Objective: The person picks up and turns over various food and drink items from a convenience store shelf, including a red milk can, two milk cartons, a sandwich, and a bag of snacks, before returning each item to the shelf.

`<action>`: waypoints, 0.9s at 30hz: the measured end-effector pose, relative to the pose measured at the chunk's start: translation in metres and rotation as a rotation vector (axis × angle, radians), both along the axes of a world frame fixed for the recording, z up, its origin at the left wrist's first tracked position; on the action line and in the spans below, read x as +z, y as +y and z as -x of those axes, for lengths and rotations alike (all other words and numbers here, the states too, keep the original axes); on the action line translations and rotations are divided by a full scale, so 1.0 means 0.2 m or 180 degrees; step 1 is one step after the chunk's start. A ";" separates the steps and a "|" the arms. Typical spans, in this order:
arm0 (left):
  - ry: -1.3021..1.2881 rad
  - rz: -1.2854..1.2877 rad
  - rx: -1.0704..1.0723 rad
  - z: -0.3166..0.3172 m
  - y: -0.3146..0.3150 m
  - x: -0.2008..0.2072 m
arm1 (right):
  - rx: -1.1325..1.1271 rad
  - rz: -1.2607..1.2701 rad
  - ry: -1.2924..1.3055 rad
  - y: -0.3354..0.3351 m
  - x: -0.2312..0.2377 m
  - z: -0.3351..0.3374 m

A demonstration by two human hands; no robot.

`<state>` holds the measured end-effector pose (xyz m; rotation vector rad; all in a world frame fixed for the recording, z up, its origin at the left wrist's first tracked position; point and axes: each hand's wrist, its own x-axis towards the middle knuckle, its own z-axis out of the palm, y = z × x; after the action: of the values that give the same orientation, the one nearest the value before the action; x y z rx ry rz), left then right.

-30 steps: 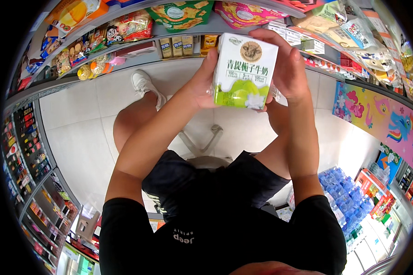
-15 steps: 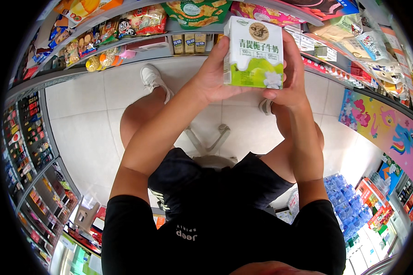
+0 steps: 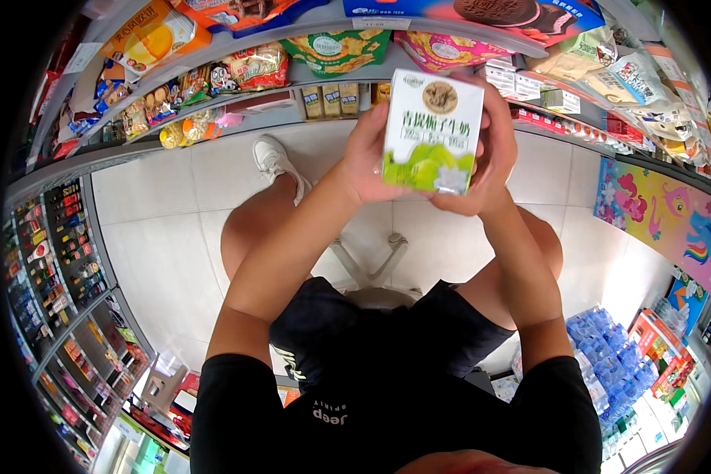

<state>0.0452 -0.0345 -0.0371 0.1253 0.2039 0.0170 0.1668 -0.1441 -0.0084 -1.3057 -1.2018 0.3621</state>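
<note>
Snack shelves (image 3: 312, 22) curve over a pale tiled floor (image 3: 154, 253). Held up just before them is a white-and-green carton (image 3: 433, 130) — left hand (image 3: 362, 150) closed on its left side, most fingers hidden, right hand (image 3: 495, 158) curled snugly around its right side and lower corner.

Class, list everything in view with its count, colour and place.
carton: 1, white and green, upper centre
shelves: several, grey, top
snack bags: many, multicoloured, on shelves
cookie package: 1, blue, top
small goods: many, multicoloured, left
cartoon panel: 1, pink and yellow, right
bottles: many, blue, lower right
floor tiles: several, pale, centre
V-shaped base: 1, pale, centre
shirt: 1, black, bottom
shorts: 1 pair, dark, centre
shoe: 1, white, left of carton
legs: 2, bare, centre
forearms: 2, bare, centre
left hand: 1, bare, on carton
right hand: 1, bare, on carton
</note>
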 end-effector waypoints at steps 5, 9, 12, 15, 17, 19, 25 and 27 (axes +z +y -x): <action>-0.0356 -0.0786 -0.0274 0.02 0.01 0.04 | -0.0147 -0.0572 -0.1158 0.04 0.06 -0.03; -0.0523 -0.0771 -0.0361 0.00 0.00 0.06 | -0.0155 -0.0565 -0.1078 0.02 0.06 -0.03; -0.0564 -0.0916 -0.0369 0.01 0.01 0.07 | -0.0181 -0.0544 -0.0963 0.02 0.06 -0.03; -0.0403 -0.0903 -0.0286 0.01 0.01 0.05 | -0.0066 -0.0465 -0.0751 0.01 0.05 -0.05; -0.0426 -0.0938 -0.0296 0.00 0.01 0.05 | 0.0046 -0.0411 -0.0563 0.00 0.01 -0.05; -0.0452 -0.0959 -0.0284 0.00 0.01 0.04 | 0.0144 -0.0419 -0.0353 0.00 -0.03 -0.05; -0.0527 -0.0629 -0.0022 0.00 -0.01 0.01 | 0.0400 -0.0317 0.0828 0.01 0.00 0.01; -0.0743 -0.0271 -0.0212 0.03 0.01 -0.05 | 0.0474 -0.0424 0.1260 0.01 -0.01 0.01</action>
<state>0.0394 -0.0327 -0.0475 0.2136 -0.0344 -0.0259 0.1640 -0.1413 -0.0095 -0.9756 -0.9696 0.6073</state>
